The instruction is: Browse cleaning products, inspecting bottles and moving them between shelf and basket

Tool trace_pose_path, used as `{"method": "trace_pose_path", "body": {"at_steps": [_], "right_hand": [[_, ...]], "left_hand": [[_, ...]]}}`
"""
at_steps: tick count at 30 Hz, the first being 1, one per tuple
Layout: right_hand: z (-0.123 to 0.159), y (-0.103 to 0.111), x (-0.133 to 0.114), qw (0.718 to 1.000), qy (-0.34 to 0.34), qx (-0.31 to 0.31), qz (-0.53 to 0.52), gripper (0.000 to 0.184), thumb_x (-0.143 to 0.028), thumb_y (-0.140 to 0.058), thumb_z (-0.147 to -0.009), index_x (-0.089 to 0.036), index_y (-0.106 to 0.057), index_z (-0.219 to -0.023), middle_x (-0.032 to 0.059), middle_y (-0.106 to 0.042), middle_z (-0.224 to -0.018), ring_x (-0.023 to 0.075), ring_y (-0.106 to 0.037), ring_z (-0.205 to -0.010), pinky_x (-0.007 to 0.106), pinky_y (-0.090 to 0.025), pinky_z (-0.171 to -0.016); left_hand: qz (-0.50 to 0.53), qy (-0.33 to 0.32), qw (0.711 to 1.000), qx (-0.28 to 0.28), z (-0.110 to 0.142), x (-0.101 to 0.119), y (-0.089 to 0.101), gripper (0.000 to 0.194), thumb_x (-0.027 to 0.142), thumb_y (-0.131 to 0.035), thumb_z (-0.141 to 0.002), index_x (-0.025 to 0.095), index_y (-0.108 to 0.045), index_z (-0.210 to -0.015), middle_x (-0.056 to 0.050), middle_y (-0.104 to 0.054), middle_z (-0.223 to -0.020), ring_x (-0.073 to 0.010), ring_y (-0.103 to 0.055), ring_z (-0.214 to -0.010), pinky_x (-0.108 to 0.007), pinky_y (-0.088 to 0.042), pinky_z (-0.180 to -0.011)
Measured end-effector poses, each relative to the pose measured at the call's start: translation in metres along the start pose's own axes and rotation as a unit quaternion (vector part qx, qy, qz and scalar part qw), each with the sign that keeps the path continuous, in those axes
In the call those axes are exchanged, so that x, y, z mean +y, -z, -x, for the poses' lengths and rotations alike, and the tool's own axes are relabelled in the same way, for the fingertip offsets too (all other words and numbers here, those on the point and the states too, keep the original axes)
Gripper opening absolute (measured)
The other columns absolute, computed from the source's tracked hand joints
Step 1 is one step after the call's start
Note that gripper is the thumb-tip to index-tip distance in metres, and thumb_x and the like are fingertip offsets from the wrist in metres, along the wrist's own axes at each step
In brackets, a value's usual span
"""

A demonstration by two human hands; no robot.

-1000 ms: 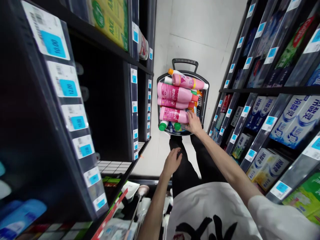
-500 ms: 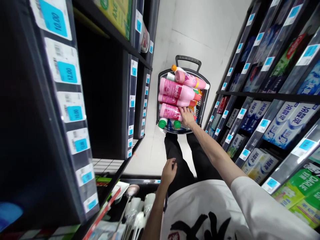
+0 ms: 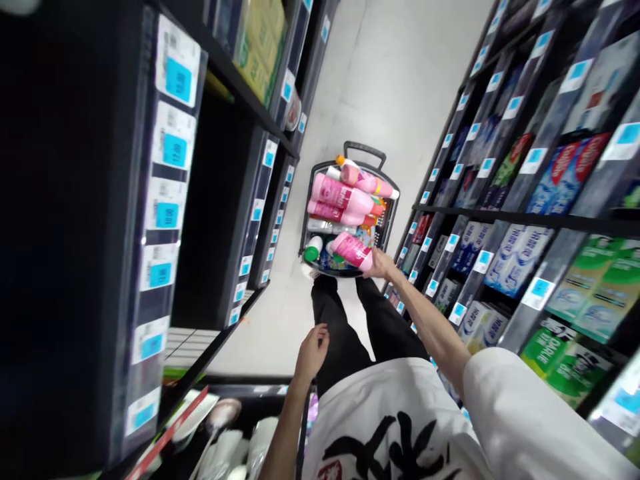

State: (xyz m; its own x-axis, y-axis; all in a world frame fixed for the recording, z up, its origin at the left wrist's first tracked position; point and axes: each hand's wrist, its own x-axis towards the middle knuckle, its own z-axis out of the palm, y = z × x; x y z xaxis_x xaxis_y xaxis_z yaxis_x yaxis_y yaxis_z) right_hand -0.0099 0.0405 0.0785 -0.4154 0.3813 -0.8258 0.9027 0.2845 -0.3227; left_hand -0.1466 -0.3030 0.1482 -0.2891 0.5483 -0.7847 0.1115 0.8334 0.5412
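Note:
My right hand (image 3: 381,265) reaches down to a black shopping basket (image 3: 391,212) on the floor and grips a pink bottle (image 3: 351,249) by its neck end, lifted and tilted above the other items. Several more pink bottles (image 3: 336,193) lie stacked in the basket, with green-capped bottles (image 3: 313,250) at its near end. My left hand (image 3: 311,350) hangs by my left thigh, fingers loosely curled, holding nothing that I can see. My black trousers and white printed shirt fill the lower middle.
Dark shelves with blue price tags (image 3: 165,215) stand close on the left. Shelves on the right hold boxed toothpaste (image 3: 517,250) and green packs (image 3: 570,347). A pale floor aisle (image 3: 395,80) runs ahead beyond the basket's handle (image 3: 364,148). Ladles and utensils (image 3: 220,417) lie on the low left shelf.
My right hand closed on the lowest pink bottle and pulled it up and toward me, tilting it. The view shifted back and rightward; my left hand stayed by my thigh.

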Motion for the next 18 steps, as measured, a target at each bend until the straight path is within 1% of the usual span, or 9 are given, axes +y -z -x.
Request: {"method": "trace_pose_path", "body": {"at_steps": [2, 4, 7, 9, 11, 13, 15, 17, 18], "right_hand": [[0.044, -0.001, 0.009, 1.000, 0.005, -0.002, -0.015, 0.087, -0.040, -0.093, -0.068, -0.014, -0.050, -0.139, 0.0160, -0.069, -0.129, 0.0309, -0.071, -0.113, 0.041, -0.056, -0.095], [0.090, -0.003, 0.014, 1.000, 0.013, -0.003, -0.027, 0.088, -0.040, -0.094, -0.067, -0.015, -0.052, -0.140, 0.0138, -0.071, -0.128, 0.0295, -0.072, -0.113, 0.038, -0.056, -0.095], [0.152, -0.002, 0.015, 0.999, 0.024, -0.001, -0.035, 0.095, -0.041, -0.099, -0.059, -0.017, -0.054, -0.139, 0.0110, -0.073, -0.128, 0.0295, -0.072, -0.114, 0.036, -0.056, -0.096], [0.187, 0.001, 0.012, 0.998, 0.050, -0.012, -0.020, 0.099, -0.043, -0.101, -0.055, -0.015, -0.054, -0.138, 0.0134, -0.073, -0.127, 0.0330, -0.073, -0.111, 0.040, -0.058, -0.094], [0.216, 0.007, 0.005, 0.995, 0.098, -0.020, 0.022, 0.099, -0.041, -0.100, -0.056, -0.012, -0.053, -0.138, 0.0161, -0.072, -0.129, 0.0339, -0.073, -0.108, 0.041, -0.059, -0.092], [0.239, 0.017, -0.005, 0.982, 0.169, -0.003, 0.085, 0.098, -0.042, -0.098, -0.059, -0.008, -0.052, -0.139, 0.0202, -0.070, -0.131, 0.0326, -0.074, -0.104, 0.039, -0.060, -0.088], [0.258, 0.030, -0.017, 0.958, 0.243, 0.045, 0.146, 0.086, -0.045, -0.094, -0.066, -0.008, -0.055, -0.134, 0.0186, -0.072, -0.124, 0.0308, -0.074, -0.098, 0.038, -0.061, -0.081], [0.273, 0.045, -0.030, 0.927, 0.301, 0.100, 0.202, 0.059, -0.039, -0.085, -0.080, -0.011, -0.060, -0.125, 0.0131, -0.075, -0.111, 0.0270, -0.074, -0.091, 0.035, -0.059, -0.069], [0.280, 0.054, -0.037, 0.913, 0.310, 0.137, 0.225, 0.042, -0.033, -0.078, -0.088, -0.013, -0.062, -0.121, 0.0100, -0.076, -0.105, 0.0243, -0.074, -0.087, 0.032, -0.057, -0.063]], "left_hand": [[0.002, -0.014, 1.000, -0.007, -0.002, 0.009, -0.005, 0.038, 0.040, -0.052, -0.092, 0.017, -0.065, -0.120, -0.014, -0.075, -0.110, -0.0267, -0.075, -0.094, -0.049, -0.063, -0.093], [0.010, -0.019, 1.000, -0.005, -0.004, 0.024, -0.008, 0.047, 0.045, -0.053, -0.091, 0.016, -0.061, -0.127, -0.016, -0.072, -0.118, -0.0279, -0.074, -0.097, -0.050, -0.063, -0.092], [0.021, -0.037, 0.998, 0.048, -0.001, 0.058, -0.004, 0.061, 0.051, -0.054, -0.090, 0.014, -0.054, -0.138, -0.020, -0.063, -0.133, -0.0318, -0.071, -0.111, -0.050, -0.064, -0.091], [-0.020, -0.106, 0.989, 0.099, 0.007, 0.089, 0.006, 0.064, 0.053, -0.057, -0.089, 0.016, -0.052, -0.142, -0.021, -0.058, -0.141, -0.0368, -0.063, -0.129, -0.056, -0.059, -0.104], [-0.091, -0.205, 0.967, 0.123, 0.018, 0.120, 0.020, 0.064, 0.051, -0.061, -0.087, 0.020, -0.054, -0.142, -0.020, -0.054, -0.149, -0.0405, -0.051, -0.144, -0.061, -0.046, -0.120], [-0.140, -0.284, 0.944, 0.097, 0.031, 0.147, 0.033, 0.065, 0.046, -0.063, -0.083, 0.023, -0.055, -0.143, -0.019, -0.054, -0.153, -0.0422, -0.048, -0.148, -0.063, -0.039, -0.125], [-0.166, -0.327, 0.930, 0.026, 0.041, 0.173, 0.042, 0.069, 0.041, -0.064, -0.079, 0.023, -0.056, -0.145, -0.018, -0.061, -0.147, -0.0421, -0.056, -0.142, -0.061, -0.045, -0.121], [-0.210, -0.328, 0.919, -0.057, 0.051, 0.201, 0.046, 0.077, 0.036, -0.070, -0.070, 0.026, -0.058, -0.146, -0.017, -0.066, -0.143, -0.0408, -0.064, -0.134, -0.055, -0.053, -0.115], [-0.249, -0.321, 0.909, -0.094, 0.058, 0.217, 0.047, 0.081, 0.032, -0.074, -0.066, 0.028, -0.059, -0.146, -0.015, -0.068, -0.143, -0.0404, -0.066, -0.132, -0.053, -0.056, -0.112]]}}
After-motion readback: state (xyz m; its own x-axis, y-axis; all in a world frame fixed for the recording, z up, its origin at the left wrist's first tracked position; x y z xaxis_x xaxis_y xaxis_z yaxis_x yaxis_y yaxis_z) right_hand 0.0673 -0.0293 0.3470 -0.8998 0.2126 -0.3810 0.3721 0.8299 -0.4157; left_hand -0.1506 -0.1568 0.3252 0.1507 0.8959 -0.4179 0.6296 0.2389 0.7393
